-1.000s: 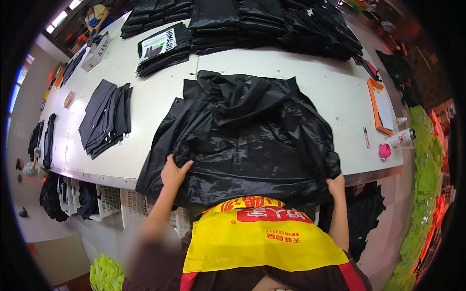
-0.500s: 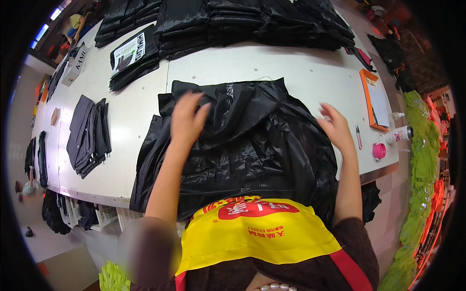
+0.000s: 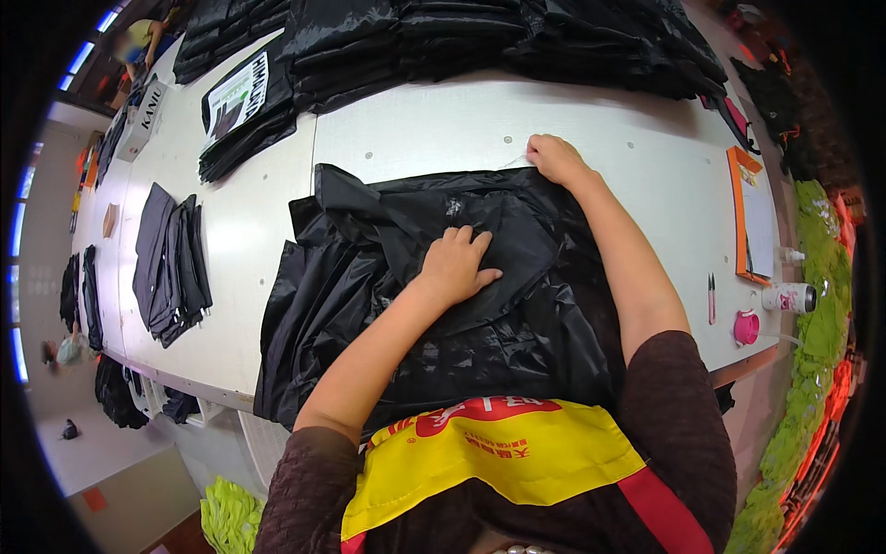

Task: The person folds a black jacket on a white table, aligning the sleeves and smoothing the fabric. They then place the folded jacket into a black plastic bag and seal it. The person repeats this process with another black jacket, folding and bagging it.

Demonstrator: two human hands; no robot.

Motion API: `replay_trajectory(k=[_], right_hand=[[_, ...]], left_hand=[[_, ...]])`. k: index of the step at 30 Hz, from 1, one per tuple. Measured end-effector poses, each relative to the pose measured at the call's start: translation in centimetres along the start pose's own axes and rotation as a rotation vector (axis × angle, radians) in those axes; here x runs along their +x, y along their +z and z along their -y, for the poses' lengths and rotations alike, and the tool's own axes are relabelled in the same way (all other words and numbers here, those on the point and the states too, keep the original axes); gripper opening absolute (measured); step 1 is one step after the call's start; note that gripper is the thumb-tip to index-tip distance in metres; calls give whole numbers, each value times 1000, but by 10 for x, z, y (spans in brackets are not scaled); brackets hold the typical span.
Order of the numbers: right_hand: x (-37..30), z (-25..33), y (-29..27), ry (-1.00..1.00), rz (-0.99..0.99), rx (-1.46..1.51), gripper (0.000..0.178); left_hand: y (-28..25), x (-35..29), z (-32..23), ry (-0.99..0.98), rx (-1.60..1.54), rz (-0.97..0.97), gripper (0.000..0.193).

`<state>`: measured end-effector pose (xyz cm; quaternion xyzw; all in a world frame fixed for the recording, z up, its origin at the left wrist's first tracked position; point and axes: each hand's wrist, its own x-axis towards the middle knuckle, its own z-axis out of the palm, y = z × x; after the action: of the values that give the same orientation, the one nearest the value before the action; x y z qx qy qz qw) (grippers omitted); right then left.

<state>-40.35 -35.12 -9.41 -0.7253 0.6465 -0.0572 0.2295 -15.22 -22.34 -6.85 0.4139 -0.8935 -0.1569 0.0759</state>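
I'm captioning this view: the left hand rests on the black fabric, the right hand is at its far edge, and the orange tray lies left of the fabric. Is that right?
Not quite: the orange tray lies right of the black fabric, as the head view shows. The left hand and right hand are as you say.
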Motion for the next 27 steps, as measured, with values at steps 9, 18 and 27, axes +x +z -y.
replay_trajectory(k=[9,18,27], right_hand=[[-11,30,-53,-164,-170,399,16],[-85,-1,-76,-19,-415,665,19],[-324,-197,5,1029,-486,-409,49]], left_hand=[[-39,120,40,-129,-242,-165,42],[-53,174,50,-243,-1016,5,23],[-70,169,46,-260,-1023,-120,23]])
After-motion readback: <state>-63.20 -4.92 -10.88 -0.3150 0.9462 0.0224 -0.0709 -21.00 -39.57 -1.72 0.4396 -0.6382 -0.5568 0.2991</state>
